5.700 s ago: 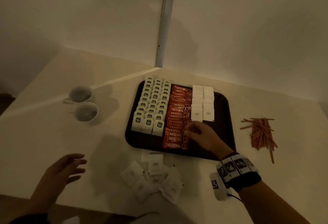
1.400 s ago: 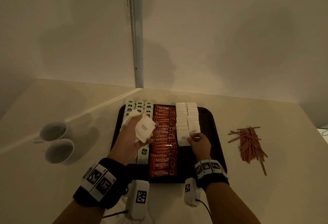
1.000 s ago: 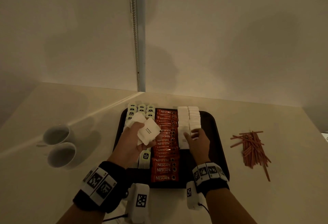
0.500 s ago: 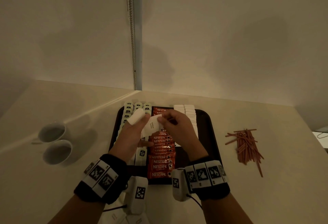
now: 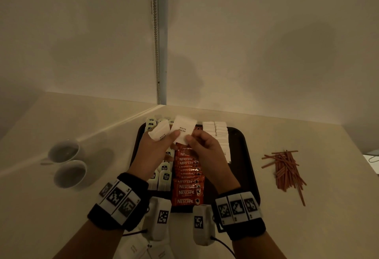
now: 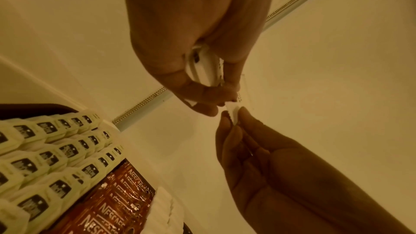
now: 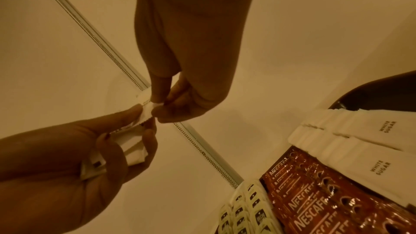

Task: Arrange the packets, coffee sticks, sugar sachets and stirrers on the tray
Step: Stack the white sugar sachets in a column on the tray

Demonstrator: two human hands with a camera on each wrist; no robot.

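Pale table [image 5: 61, 207] fills the head view, set into a wall corner with a metal strip [image 5: 156, 39] running up at 12 o'clock. Dark tray [image 5: 244, 168] sits centre, rounded corners, long side running away from the camera. On the tray, three columns: cream packets [image 5: 165, 178] with dark logos at 9 o'clock, overlapped in rows; red Nescafe coffee sticks [image 5: 187, 192] down the middle, shingled; white sugar sachets [image 5: 220, 131] at 3 o'clock of the sticks, two rows, filling only the far part of that side. Near end of the right side is bare tray.

Two white cups [image 5: 67, 163] at 9 o'clock of the tray, just beside each other, well apart from the tray. Loose pile of reddish stirrers [image 5: 287, 171] at 3 o'clock, on the table, off the tray. A few more white sachets [image 5: 143, 248] lie on the table at 6 o'clock, partly hidden by the wrists.

Both hands are raised over the far half of the tray. Left hand [image 5: 156, 152] has fingers curled round a small bundle of sachets [image 5: 160, 132]. Right hand [image 5: 205, 146] pinches the near edge of one sachet marked WHITE SUGAR [image 5: 182, 128] between thumb and fingertips; left thumb touches the same sachet. Wrist views show the same pinch, fingertips of both hands meeting on the sachet edge.
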